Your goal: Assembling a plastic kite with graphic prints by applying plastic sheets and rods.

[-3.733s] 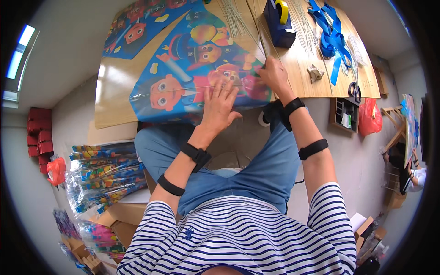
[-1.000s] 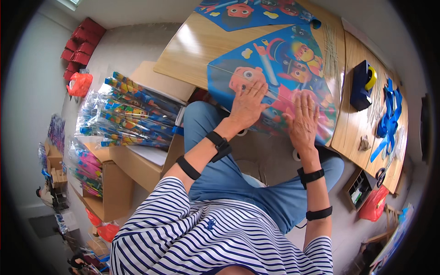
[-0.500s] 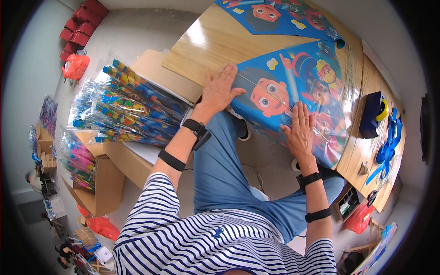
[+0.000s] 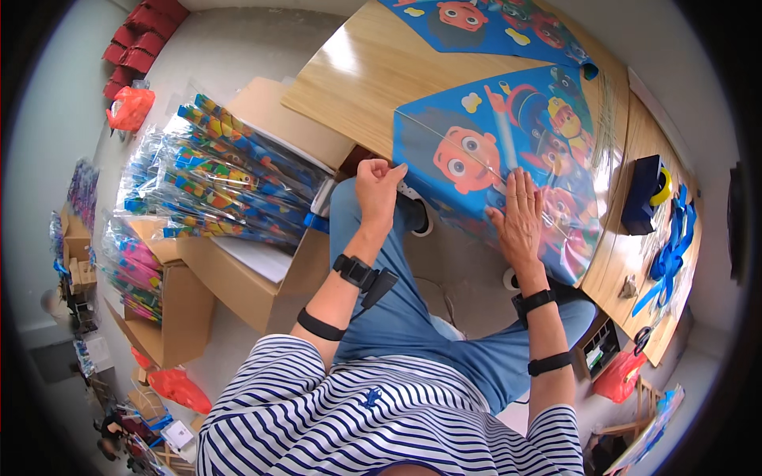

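A blue kite (image 4: 467, 127) printed with cartoon figures lies on the wooden table, and a thin rod runs slantwise across it. Its near edge hangs over the table's rim. My right hand (image 4: 520, 214) rests flat on the kite, fingers stretched out. At the kite's left corner, my left hand (image 4: 378, 190) is closed, thumb and forefinger pinched at the edge; the exact hold is small and partly hidden. Farther back lies a second blue printed kite (image 4: 492, 32).
Left of my legs, a cardboard box (image 4: 230, 274) holds many kites in clear sleeves (image 4: 230, 178). On the table's right are a dark blue tape dispenser (image 4: 641, 194), blue ribbon (image 4: 675, 252), scissors (image 4: 644, 339) and thin rods (image 4: 607, 131). Red bags (image 4: 131, 109) lie on the floor.
My left hand has lifted off the kite's surface, drawn back toward me and closed to a pinch at the corner. My right hand stays flat in nearly the same place.
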`<state>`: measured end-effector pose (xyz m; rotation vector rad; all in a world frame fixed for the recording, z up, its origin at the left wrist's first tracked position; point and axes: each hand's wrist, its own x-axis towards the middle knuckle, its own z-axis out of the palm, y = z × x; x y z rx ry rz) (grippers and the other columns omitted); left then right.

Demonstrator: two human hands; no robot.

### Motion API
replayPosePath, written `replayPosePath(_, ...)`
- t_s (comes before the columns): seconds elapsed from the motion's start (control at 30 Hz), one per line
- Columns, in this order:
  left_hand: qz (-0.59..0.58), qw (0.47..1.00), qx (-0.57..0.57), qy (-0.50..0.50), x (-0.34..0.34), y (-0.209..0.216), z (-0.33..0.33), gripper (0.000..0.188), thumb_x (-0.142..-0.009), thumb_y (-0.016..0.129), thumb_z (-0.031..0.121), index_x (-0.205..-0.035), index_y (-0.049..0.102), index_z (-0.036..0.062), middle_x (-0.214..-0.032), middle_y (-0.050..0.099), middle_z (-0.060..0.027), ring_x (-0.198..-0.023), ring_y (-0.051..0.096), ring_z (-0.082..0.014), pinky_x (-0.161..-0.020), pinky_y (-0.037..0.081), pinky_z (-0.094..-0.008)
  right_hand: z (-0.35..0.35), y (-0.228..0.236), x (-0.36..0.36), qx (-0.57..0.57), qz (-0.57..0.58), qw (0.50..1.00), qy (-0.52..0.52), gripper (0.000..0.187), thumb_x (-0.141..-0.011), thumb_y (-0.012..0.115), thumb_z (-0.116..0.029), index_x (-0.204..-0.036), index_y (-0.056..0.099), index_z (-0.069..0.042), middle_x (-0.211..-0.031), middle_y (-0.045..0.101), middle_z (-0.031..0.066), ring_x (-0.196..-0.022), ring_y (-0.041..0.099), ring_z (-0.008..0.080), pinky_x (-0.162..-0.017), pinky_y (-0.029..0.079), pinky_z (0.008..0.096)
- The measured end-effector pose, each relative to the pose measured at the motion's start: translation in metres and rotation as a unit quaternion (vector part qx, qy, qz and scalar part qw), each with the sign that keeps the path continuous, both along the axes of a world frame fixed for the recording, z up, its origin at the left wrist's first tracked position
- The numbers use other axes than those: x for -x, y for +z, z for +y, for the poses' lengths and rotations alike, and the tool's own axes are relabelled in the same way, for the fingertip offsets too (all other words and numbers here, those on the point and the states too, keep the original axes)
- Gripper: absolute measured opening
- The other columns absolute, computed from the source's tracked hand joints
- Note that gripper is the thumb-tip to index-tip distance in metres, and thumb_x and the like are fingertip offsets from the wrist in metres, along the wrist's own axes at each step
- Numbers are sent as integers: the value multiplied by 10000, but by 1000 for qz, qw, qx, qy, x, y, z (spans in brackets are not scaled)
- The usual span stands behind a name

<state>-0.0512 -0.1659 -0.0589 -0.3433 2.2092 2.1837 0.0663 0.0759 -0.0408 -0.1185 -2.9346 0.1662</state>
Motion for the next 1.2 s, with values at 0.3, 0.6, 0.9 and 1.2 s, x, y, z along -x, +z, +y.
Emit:
replayPosePath(0.3, -146, 973, -152, -92, 14, 32, 2, 192, -805, 779, 120, -882, 633, 23, -744, 634, -8, -600, 567, -98, -572, 480, -250, 1, 1, -3, 18, 8, 1000, -12, 748, -951, 500, -502, -1503, 313, -32, -1578, 291, 126, -1480, 220, 273, -1202, 160, 457)
replayPosePath(0.6, -200, 966, -37, -160, 92, 53, 1, 224, -809, 747, 95, -982, 644, -5, -862, 680, -105, -681, 660, -188, -595, 553, -324, 2, -1, -3, 43, 19, 999, -12, 742, -957, 488, -508, -1496, 322, -27, -1575, 294, 134, -1476, 227, 286, -1201, 156, 464)
replayPosePath(0.9, -219, 961, 81, -146, 121, 40, 13, 129, -800, 735, 34, -888, 647, -2, -826, 674, -128, -676, 664, -245, -608, 566, -376, 1, -2, -3, 55, 44, 998, -7, 727, -976, 445, -525, -1474, 352, -3, -1552, 328, 158, -1463, 256, 300, -1195, 161, 471)
replayPosePath(1.2, -169, 962, -53, -208, 110, 64, 6, 106, -811, 710, 51, -844, 610, 62, -791, 653, -63, -705, 661, -210, -608, 542, -378, 4, -6, -3, 47, 59, 997, -7, 728, -967, 459, -523, -1460, 372, 7, -1544, 342, 161, -1456, 269, 303, -1196, 159, 470)
